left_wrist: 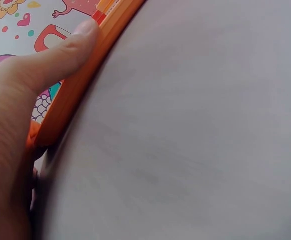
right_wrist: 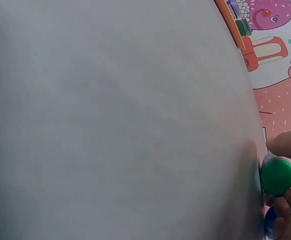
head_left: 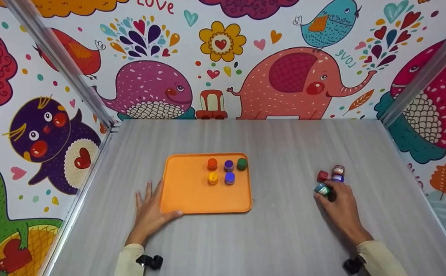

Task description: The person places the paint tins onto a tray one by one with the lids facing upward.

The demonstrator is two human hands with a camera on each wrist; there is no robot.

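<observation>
My left hand (head_left: 150, 209) rests at the near left corner of an orange tray (head_left: 184, 199), fingers spread and the straight thumb (left_wrist: 60, 57) along its rim. On the tray stand small paint jars: red (head_left: 212, 164), yellow (head_left: 212, 178), green (head_left: 241, 164) and two purple-blue ones (head_left: 228, 166). Well to the right, my right hand (head_left: 340, 207) pinches a green-lidded paint jar (head_left: 322, 189) between thumb and fingers. That jar lies tilted, its green lid (right_wrist: 277, 177) turned towards the right wrist camera. Close beyond the fingers are a dark red jar (head_left: 323, 176), a brownish jar (head_left: 338, 170) and a blue jar (head_left: 337, 178).
The grey wood-grain table (head_left: 284, 230) runs back to a wall (head_left: 223, 73) printed with cartoon animals. Metal frame bars (head_left: 81, 180) edge it on the left and right. Between the tray and the right-hand jars lies bare tabletop.
</observation>
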